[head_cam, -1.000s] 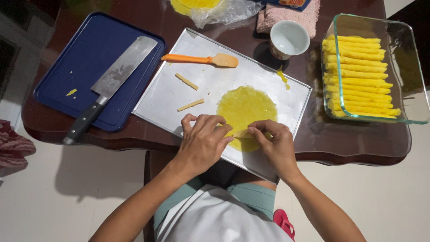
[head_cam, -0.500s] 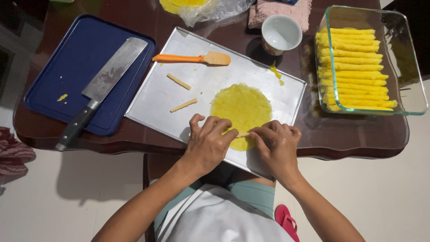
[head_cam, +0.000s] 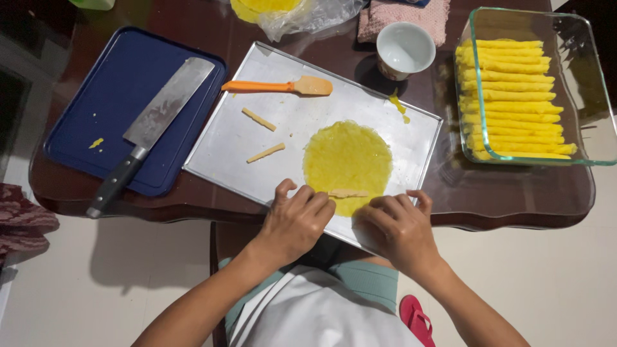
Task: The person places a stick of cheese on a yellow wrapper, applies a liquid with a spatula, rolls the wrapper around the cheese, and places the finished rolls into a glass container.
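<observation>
A dark, glossy wooden table [head_cam: 527, 193] with a scalloped near edge fills the upper two thirds of the frame; pale floor tile [head_cam: 546, 289] shows below it. At centre lies a rectangular metal baking tray [head_cam: 289, 122], turned slightly, its near corner overhanging the table edge. On the tray, right of centre, a round yellow wrapper [head_cam: 348, 157] lies flat, with a pale filling strip [head_cam: 348, 193] laid across its near edge. Two more pale strips [head_cam: 259, 119] lie on bare metal left of the wrapper, and an orange spatula [head_cam: 273, 85] rests along the tray's far edge. A blue cutting board [head_cam: 103, 83] at upper left carries a cleaver [head_cam: 151, 132] with a dark handle. At upper right a glass dish [head_cam: 578, 90] holds stacked yellow rolls [head_cam: 511, 99]. A white cup [head_cam: 405, 48], a pink cloth [head_cam: 392, 16] and a clear plastic bag [head_cam: 308, 16] line the top edge. Open metal remains on the tray's left half; the table's right near corner is bare.

The left hand [head_cam: 297, 218] is at the tray's near edge, fingers curled, fingertips touching the wrapper just left of the filling strip. The right hand [head_cam: 395, 225] lies just right of it, fingers bent inward onto the wrapper's near rim, thumb out to the right. Neither hand visibly pinches anything; both press down at the wrapper's edge.
</observation>
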